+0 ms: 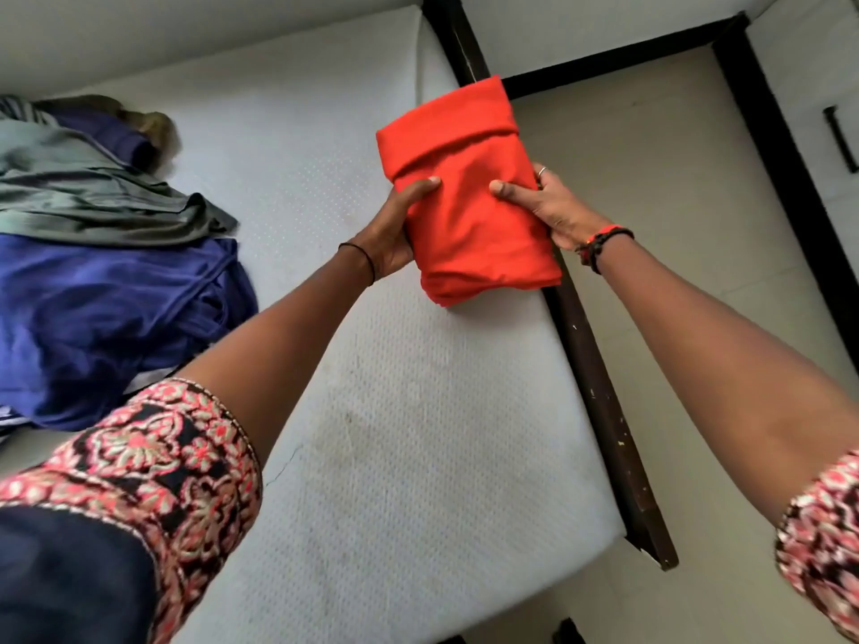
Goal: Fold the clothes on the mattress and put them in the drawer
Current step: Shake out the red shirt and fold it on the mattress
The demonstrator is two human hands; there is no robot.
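Observation:
A folded orange-red garment (465,188) is held above the right edge of the white mattress (418,434). My left hand (395,230) grips its left side, thumb on top. My right hand (553,206) grips its right side, a ring on one finger. The garment's far end is rolled over. A pile of unfolded clothes lies at the left of the mattress: a blue garment (107,313), a grey-green one (93,188) over it, and darker pieces behind. A white cabinet front with a dark handle (839,139) stands at the far right; whether it is a drawer I cannot tell.
A dark wooden bed frame rail (599,388) runs along the mattress's right side. Beyond it is pale floor (674,202), bordered by dark skirting. My patterned sleeves fill the lower corners.

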